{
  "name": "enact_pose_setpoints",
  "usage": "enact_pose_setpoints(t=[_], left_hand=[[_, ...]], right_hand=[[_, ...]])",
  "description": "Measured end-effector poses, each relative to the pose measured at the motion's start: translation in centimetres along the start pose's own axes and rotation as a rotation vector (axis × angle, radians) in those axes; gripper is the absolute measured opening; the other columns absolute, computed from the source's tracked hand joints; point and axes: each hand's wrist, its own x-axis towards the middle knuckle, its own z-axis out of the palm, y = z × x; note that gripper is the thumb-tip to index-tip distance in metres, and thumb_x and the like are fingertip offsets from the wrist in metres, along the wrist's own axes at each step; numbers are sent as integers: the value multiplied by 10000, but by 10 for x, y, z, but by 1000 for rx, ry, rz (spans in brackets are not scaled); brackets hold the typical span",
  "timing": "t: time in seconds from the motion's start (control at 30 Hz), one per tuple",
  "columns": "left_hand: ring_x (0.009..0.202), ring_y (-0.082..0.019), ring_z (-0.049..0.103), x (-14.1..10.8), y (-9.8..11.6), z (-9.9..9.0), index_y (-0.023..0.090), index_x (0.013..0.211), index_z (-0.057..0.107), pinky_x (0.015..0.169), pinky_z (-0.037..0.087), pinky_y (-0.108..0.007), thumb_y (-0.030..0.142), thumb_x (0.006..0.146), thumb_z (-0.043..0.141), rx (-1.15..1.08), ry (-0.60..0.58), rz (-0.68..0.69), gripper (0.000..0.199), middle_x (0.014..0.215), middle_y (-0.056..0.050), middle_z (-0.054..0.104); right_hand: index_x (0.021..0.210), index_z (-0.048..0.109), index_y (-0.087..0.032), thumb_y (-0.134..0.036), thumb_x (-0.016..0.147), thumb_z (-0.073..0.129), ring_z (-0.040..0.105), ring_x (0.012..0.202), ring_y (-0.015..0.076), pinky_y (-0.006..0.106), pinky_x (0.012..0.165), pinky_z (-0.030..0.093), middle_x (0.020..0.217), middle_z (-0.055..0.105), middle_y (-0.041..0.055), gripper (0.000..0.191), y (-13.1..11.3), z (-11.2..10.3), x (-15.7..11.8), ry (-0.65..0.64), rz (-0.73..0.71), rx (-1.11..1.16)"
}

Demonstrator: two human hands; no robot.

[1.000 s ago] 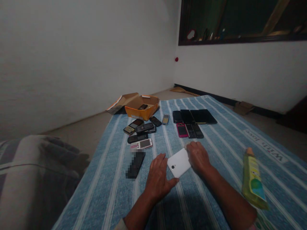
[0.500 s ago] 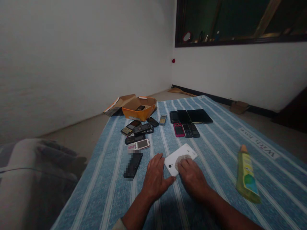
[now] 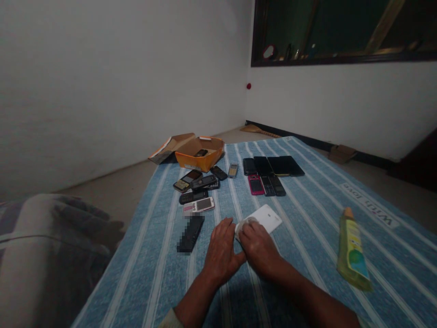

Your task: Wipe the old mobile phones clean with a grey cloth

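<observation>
Shifted right hand [image 3: 257, 246] and crumpled, pale cloth-like wad [image 3: 241, 225] from mid-back to left end of the flat, white, rectangular phone [image 3: 265, 217], lying on blue-and-white striped fabric [image 3: 314, 287]. Clamped right hand over the wad; spread left hand [image 3: 221, 250] just beside. Probably risked skidding the phone if pressed sideways against a loose left hold.

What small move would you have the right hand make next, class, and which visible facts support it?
Probably slide the right hand and its pale cloth toward the far end of the white phone: the cloth covers only the near-left end, the far end lies bare, and the left hand seems placed to brace it.
</observation>
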Motion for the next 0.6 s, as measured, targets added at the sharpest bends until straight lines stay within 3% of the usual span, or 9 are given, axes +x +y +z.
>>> enact_pose_setpoints(t=[0.27, 0.47, 0.6], left_hand=[[1314, -393, 463, 2, 4, -4, 161, 1227, 552, 1054, 390, -610, 368, 656, 736, -41, -33, -36, 634, 1401, -195, 527], [1300, -385, 483, 0, 1, 0, 128, 1247, 537, 1063, 386, -598, 342, 695, 699, -35, -9, -12, 614, 1374, -223, 540], [1304, -389, 478, 1, 3, -3, 128, 1242, 541, 1058, 392, -602, 350, 686, 714, -36, -17, -20, 623, 1380, -221, 537]], right_hand=[[932, 681, -150, -151, 911, 563, 503, 974, 256, 353, 817, 395, 983, 642, 91, 120, 16, -14, 29, -124, 120, -64], [984, 667, -150, -125, 920, 541, 496, 947, 237, 349, 857, 385, 971, 627, 80, 144, -1, -7, 19, -51, -30, -35], [953, 665, -161, -144, 921, 557, 494, 929, 232, 340, 801, 382, 957, 623, 73, 114, 8, -9, 20, -87, -3, -29]])
